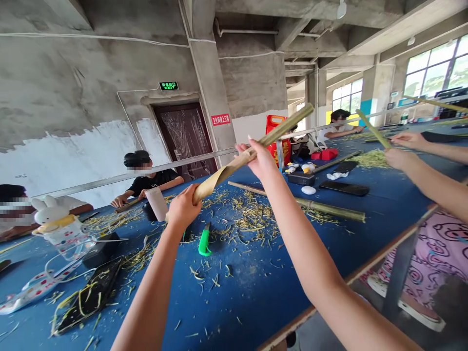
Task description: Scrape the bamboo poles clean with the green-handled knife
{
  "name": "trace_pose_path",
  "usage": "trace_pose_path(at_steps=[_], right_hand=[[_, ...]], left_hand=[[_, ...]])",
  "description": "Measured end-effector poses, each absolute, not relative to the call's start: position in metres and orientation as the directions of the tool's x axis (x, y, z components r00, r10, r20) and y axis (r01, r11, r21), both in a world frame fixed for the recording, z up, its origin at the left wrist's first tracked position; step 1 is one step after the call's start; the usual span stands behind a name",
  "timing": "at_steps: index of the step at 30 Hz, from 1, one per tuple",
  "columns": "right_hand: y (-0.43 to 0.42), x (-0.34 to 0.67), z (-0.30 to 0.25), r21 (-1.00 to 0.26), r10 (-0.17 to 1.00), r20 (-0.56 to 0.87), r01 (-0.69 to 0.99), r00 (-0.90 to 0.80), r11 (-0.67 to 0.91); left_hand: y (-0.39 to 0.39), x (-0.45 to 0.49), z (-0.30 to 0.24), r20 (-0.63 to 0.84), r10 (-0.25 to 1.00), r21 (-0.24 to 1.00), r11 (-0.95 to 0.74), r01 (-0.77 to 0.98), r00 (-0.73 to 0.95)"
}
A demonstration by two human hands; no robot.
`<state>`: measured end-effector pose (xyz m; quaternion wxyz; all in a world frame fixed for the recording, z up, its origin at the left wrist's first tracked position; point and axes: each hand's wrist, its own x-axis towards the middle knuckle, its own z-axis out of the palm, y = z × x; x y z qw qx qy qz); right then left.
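Observation:
My left hand point(184, 207) is wrapped around the near end of a pale bamboo piece point(219, 180), which looks curved like a trough there. Farther along, my right hand point(261, 161) grips its middle with the fingers closed. The bamboo slants up to the right, raised above the blue table point(256, 287). Below it lies a green-handled knife point(204, 241), with its short blade pointing away from me. Many thin bamboo shavings point(252, 212) are scattered under my hands. Another bamboo stick point(329, 208) rests on the table behind my right forearm.
At right are a co-worker's hands point(402, 151) with a green stick point(373, 127). A dark phone point(343, 188) and a black box point(302, 177) lie nearby. On the left stand a rabbit-topped cup point(60, 229) and a pale cylinder point(157, 204). Other people sit across the table.

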<state>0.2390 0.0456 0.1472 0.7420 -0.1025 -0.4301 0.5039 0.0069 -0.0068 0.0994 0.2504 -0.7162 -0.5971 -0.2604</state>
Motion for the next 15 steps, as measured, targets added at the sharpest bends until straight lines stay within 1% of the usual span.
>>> trace_pose_path(at_steps=[3, 5, 7, 9, 11, 13, 15], right_hand=[[0.063, 0.254, 0.142, -0.511, 0.868, 0.444, -0.732, 0.223, 0.45], [0.072, 0.259, 0.138, -0.485, 0.902, 0.345, -0.774, 0.258, 0.407], [0.077, 0.26, 0.135, -0.474, 0.935, 0.238, -0.808, 0.264, 0.349], [0.078, 0.259, 0.136, -0.461, 0.955, 0.169, -0.836, 0.245, 0.296], [0.074, 0.255, 0.139, -0.431, 0.964, 0.138, -0.862, 0.228, 0.266], [0.067, 0.248, 0.143, -0.394, 0.969, 0.105, -0.886, 0.223, 0.246], [0.059, 0.24, 0.148, -0.38, 0.974, 0.071, -0.897, 0.216, 0.227]], left_hand=[[-0.012, 0.006, 0.101, 0.709, 0.647, -0.194, -0.203, 0.96, 0.281], [-0.016, 0.011, 0.101, 0.703, 0.615, -0.284, -0.22, 0.933, 0.359], [-0.019, 0.016, 0.101, 0.681, 0.616, -0.328, -0.227, 0.917, 0.396], [-0.02, 0.019, 0.1, 0.661, 0.638, -0.325, -0.229, 0.917, 0.394], [-0.019, 0.021, 0.096, 0.665, 0.65, -0.288, -0.232, 0.929, 0.368], [-0.018, 0.023, 0.091, 0.698, 0.631, -0.229, -0.251, 0.941, 0.338], [-0.016, 0.027, 0.085, 0.751, 0.586, -0.162, -0.282, 0.946, 0.304]])
